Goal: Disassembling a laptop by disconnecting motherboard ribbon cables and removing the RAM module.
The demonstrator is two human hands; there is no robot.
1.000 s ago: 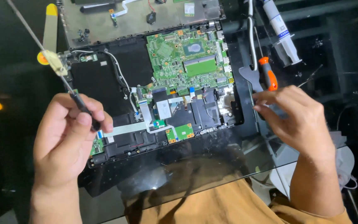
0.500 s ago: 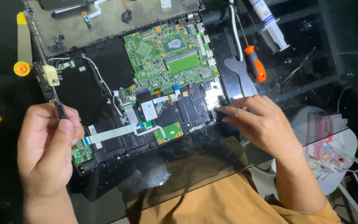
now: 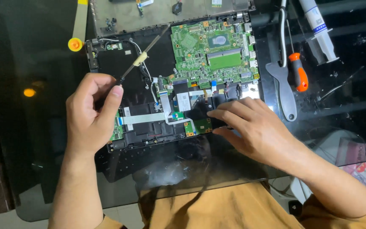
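Note:
An opened laptop base (image 3: 140, 63) lies on a dark glass table, its green motherboard (image 3: 214, 53) exposed at the upper right. My left hand (image 3: 90, 114) grips a thin dark screwdriver (image 3: 145, 53) whose shaft slants up and right over the laptop's black area, with a pale bit of tape on it. My right hand (image 3: 253, 127) rests on the laptop's lower right part, fingers spread flat over a black component beside a small green board (image 3: 198, 126). White flat ribbon cables (image 3: 145, 118) run between my hands.
An orange-handled screwdriver (image 3: 298, 74) and a grey pry tool (image 3: 285, 91) lie right of the laptop, a white syringe (image 3: 320, 27) beyond them. The removed bottom cover (image 3: 119, 19) with small screws sits at the top. A yellow-tipped stick (image 3: 77, 34) lies upper left.
My left hand has swung the screwdriver from pointing up-left to pointing up-right over the laptop. My right hand slid left from the laptop's right edge onto its lower right interior.

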